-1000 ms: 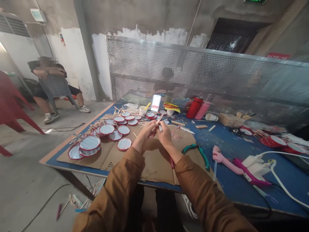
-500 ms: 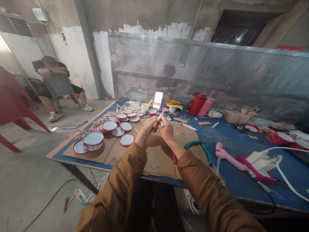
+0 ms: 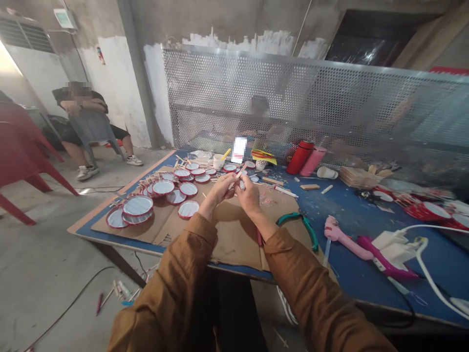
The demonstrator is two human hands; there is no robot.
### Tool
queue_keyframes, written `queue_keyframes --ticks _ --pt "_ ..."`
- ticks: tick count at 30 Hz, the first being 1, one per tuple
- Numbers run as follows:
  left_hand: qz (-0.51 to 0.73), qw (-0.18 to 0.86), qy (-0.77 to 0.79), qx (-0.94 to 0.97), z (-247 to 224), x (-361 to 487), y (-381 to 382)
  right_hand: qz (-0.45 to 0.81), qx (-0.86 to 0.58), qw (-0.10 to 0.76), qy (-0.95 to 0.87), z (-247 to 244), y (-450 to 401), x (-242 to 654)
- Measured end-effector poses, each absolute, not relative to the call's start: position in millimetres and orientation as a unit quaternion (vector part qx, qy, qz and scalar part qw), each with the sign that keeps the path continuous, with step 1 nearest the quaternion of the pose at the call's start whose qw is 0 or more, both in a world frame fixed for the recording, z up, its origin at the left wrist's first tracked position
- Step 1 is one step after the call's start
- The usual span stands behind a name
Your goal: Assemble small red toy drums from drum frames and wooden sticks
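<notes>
Close together above the cardboard sheet (image 3: 234,244), my left hand (image 3: 222,189) and my right hand (image 3: 249,194) both pinch a small wooden stick (image 3: 241,172). Its light tip sticks up between the fingers; its lower part is hidden by them. To the left of my hands lie several round discs with red rims (image 3: 163,187), some overlapping, and a single disc (image 3: 188,209) sits nearest my left wrist. Red bits of thread (image 3: 269,199) and a white pen-like item (image 3: 286,191) are right of my right hand. A lit phone (image 3: 239,149) stands behind them.
Teal-handled pliers (image 3: 298,222) lie right of my right forearm. Further right are a pink glue gun (image 3: 344,238) and a power strip with cables (image 3: 388,256). Red and pink bottles (image 3: 300,157) stand by the perforated metal screen (image 3: 227,93). A person (image 3: 84,105) sits at the far left.
Both hands stay together on the stick, with the fingers slightly shifted. The view has moved a little, so the discs and table appear slightly further left.
</notes>
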State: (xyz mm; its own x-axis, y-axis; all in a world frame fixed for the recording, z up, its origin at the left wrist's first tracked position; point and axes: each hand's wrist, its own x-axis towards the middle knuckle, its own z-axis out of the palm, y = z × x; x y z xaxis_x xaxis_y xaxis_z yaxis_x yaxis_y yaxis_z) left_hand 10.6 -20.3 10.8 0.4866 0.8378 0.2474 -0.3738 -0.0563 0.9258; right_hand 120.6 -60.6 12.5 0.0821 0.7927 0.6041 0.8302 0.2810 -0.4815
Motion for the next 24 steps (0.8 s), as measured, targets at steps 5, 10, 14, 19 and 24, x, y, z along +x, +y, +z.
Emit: queue_keyframes --ticks 5,10,14,19,24 --pt "0.458 0.658 0.224 0.555 15 10 -23 -0.013 -0.597 0.426 -0.679 14 -61 120" --pt "0.455 0.665 0.233 0.544 19 9 -28 -0.010 -0.607 0.417 -0.676 12 -60 119" --pt "0.457 0.665 0.230 0.545 14 10 -26 -0.006 -0.599 0.413 -0.686 11 -59 121" --pt "0.440 0.665 0.250 0.548 0 14 -22 0.010 -0.597 0.403 -0.694 6 -60 129" --pt "0.440 0.654 0.255 0.560 -11 17 -24 0.050 -0.582 0.385 -0.714 -1 -59 138"
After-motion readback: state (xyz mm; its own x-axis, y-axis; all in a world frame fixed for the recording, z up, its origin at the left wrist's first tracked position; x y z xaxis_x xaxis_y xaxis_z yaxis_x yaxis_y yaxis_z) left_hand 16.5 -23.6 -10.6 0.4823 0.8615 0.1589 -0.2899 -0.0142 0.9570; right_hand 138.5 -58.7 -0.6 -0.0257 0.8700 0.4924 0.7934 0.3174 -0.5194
